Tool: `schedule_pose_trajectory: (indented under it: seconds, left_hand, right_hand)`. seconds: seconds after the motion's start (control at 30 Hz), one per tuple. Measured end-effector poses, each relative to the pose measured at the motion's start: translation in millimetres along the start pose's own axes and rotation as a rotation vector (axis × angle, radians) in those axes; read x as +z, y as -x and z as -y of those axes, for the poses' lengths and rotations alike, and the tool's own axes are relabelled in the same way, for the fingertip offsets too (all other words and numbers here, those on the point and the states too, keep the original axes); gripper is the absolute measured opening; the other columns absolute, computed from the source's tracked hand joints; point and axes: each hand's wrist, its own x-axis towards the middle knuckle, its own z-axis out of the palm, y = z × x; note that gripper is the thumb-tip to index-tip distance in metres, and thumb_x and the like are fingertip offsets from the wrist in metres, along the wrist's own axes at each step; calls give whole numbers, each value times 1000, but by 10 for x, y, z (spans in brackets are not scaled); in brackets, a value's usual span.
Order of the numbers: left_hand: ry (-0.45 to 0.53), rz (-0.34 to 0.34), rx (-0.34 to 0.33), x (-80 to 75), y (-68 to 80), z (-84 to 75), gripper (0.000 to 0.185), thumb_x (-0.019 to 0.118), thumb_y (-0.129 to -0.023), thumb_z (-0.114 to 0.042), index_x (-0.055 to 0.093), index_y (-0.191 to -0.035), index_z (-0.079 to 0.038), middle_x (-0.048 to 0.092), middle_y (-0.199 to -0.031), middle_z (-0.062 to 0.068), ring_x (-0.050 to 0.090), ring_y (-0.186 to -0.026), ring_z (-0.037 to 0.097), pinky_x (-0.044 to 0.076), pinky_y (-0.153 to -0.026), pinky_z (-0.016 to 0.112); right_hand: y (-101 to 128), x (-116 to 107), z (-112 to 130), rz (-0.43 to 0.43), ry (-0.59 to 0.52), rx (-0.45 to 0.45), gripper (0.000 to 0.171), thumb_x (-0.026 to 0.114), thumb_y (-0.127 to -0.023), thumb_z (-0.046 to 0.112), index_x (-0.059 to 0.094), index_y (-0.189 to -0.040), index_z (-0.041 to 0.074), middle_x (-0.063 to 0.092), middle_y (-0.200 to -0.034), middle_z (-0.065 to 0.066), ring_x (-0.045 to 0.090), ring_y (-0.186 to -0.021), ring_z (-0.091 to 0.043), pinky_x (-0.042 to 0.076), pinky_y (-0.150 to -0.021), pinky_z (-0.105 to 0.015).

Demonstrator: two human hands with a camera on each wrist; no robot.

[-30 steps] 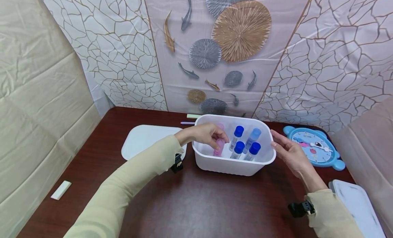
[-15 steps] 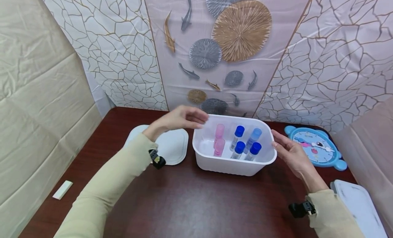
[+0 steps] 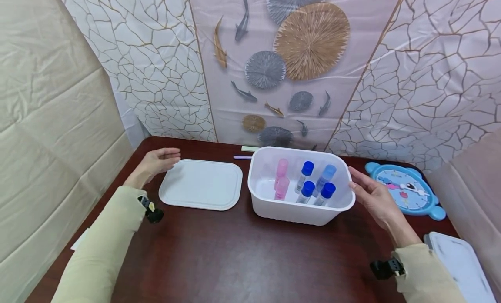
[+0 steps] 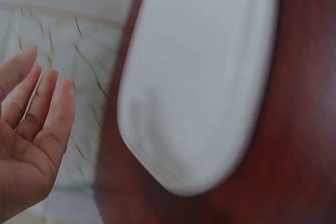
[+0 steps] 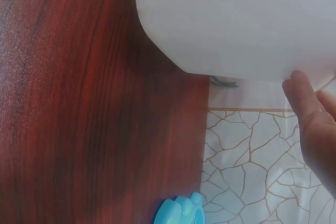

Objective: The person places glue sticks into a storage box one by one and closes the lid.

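A white plastic bin (image 3: 297, 214) stands on the dark wooden table. Inside it are two pink bottles (image 3: 281, 188) on the left, and several clear ones with dark blue caps (image 3: 308, 167) plus a light blue one (image 3: 325, 174) on the right. To the bin's left lies a flat white lid (image 3: 201, 183). My left hand (image 3: 156, 162) hovers by the lid's far left corner, holding nothing; in the left wrist view its fingers (image 4: 59, 111) are loosely bent, apart from the lid. With extended fingers, my right hand (image 3: 373, 198) touches the bin's right end.
Right of the bin lies a blue toy clock (image 3: 407, 190), with a white flat box (image 3: 458, 264) nearer me. Behind the lid are a purple pen (image 3: 242, 157) and a pale green strip (image 3: 249, 148). A small white block (image 3: 80, 240) is partly hidden by my left sleeve. Printed cloth hangs behind.
My left hand has let go of the front pink bottle, left the bin, and moved left across the lid to its far left corner. My right hand stays at the bin's right end.
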Motion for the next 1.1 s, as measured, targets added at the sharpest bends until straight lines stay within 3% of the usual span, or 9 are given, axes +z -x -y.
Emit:
schedule_pose_trajectory:
  seconds: [0.17, 0.4, 0.53, 0.7, 0.9, 1.03, 1.1]
  left_hand:
    - [-34, -98, -81, -189, 74, 359, 57, 63, -91, -21, 41, -140, -2, 57, -128, 9, 59, -84, -10, 50, -93, 28]
    - [-7, -109, -126, -247, 156, 641, 58, 63, -90, -15, 39, -139, 3, 59, -124, 9, 57, -78, -12, 52, -78, 15]
    - [-2, -120, -114, -218, 187, 677, 57, 65, -88, -11, 41, -136, 7, 63, -115, 9, 56, -75, -10, 52, -72, 14]
    - [-37, -127, -127, -174, 191, 651, 53, 64, -89, -7, 42, -135, 8, 59, -121, 19, 57, -75, -8, 52, -71, 15]
    - [-77, -180, -163, -146, 166, 644, 47, 66, -85, -1, 50, -128, 9, 67, -90, -2, 58, -68, -5, 54, -66, 17]
    - [-122, -211, -162, -109, 170, 627, 40, 64, -85, 0, 54, -123, 9, 68, -85, -3, 58, -67, -4, 54, -63, 18]
    - [-151, -219, -168, -101, 177, 617, 38, 63, -86, 0, 56, -121, 9, 67, -84, -4, 57, -67, -4, 54, -63, 18]
  right_hand:
    - [6, 9, 7, 2, -17, -16, 63, 51, -97, 29, 22, -149, 8, 23, -151, -25, 50, -101, 17, 48, -81, -8]
    - [10, 19, 16, -4, -28, -10, 63, 52, -97, 29, 23, -149, 8, 23, -151, -23, 51, -100, 16, 48, -80, -8]
    - [7, 20, 10, -5, -35, -4, 63, 52, -96, 29, 23, -149, 9, 22, -152, -23, 52, -101, 16, 48, -80, -8]
    - [8, 18, 3, -11, -34, -17, 63, 52, -97, 28, 24, -149, 8, 26, -151, -22, 52, -101, 15, 48, -80, -8]
    - [26, 34, 10, -25, -25, -12, 62, 51, -97, 29, 23, -149, 7, 26, -151, -23, 52, -100, 15, 48, -80, -8]
    - [43, 34, -5, -33, -41, -20, 63, 50, -98, 29, 22, -149, 6, 22, -152, -22, 50, -100, 16, 48, -80, -8]
    - [58, 35, -16, -46, -64, -45, 62, 48, -98, 28, 22, -149, 5, 28, -152, -18, 50, -101, 17, 48, -80, -8]
